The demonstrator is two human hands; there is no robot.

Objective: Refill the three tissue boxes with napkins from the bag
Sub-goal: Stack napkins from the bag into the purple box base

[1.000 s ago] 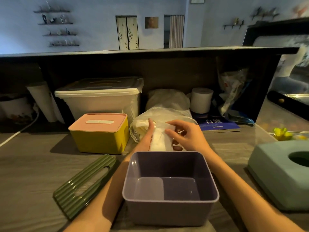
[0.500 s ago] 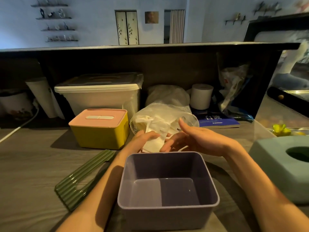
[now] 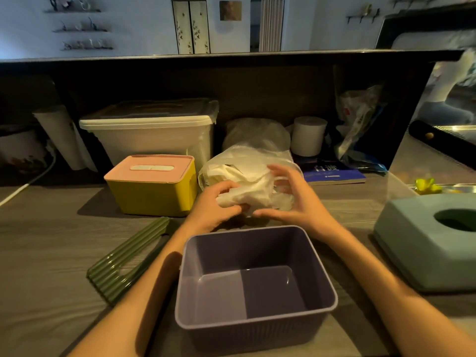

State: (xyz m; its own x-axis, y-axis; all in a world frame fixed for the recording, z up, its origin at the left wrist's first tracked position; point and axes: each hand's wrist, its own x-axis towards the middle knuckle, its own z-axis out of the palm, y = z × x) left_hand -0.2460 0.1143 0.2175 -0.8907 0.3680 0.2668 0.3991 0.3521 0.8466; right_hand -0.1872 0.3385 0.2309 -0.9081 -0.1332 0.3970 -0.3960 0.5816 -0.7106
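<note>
Gripped white napkins (image 3: 247, 195) with left hand (image 3: 213, 204); cupped them with open-fingered right hand (image 3: 296, 199), just beyond empty purple box (image 3: 253, 323).

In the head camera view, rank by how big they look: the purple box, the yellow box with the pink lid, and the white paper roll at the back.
1. purple box, largest, though it is nearest the camera
2. yellow box with pink lid
3. white paper roll, smallest, and farthest back

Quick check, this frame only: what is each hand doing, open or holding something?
Left hand: fingers curled, gripping the white napkins at the mouth of the plastic bag.
Right hand: fingers spread, cupping the same napkins; firm grip cannot be told.
</note>
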